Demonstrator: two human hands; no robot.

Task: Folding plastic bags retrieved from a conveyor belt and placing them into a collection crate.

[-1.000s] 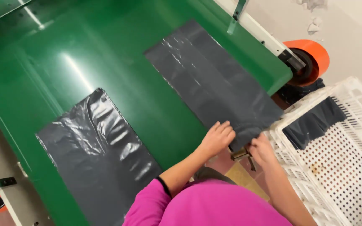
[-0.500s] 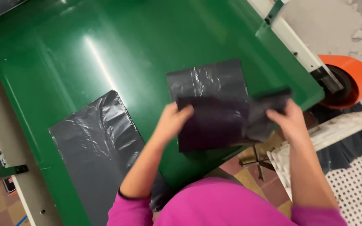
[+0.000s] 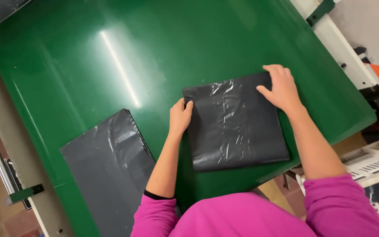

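A second ago I saw the dark plastic bag (image 3: pixel 235 123) lying long and flat toward the upper right of the frame, with both hands at its near end by the table edge. Half a second ago it was lifted and doubled over, held up between the hands. Now I see it lying flat again as a folded, squarish piece right of centre on the green table (image 3: pixel 88 52). The left hand (image 3: pixel 180 116) has moved to its left edge, fingers curled against it, and the right hand (image 3: pixel 280 87) has gone to its upper right corner, spread flat on the plastic.
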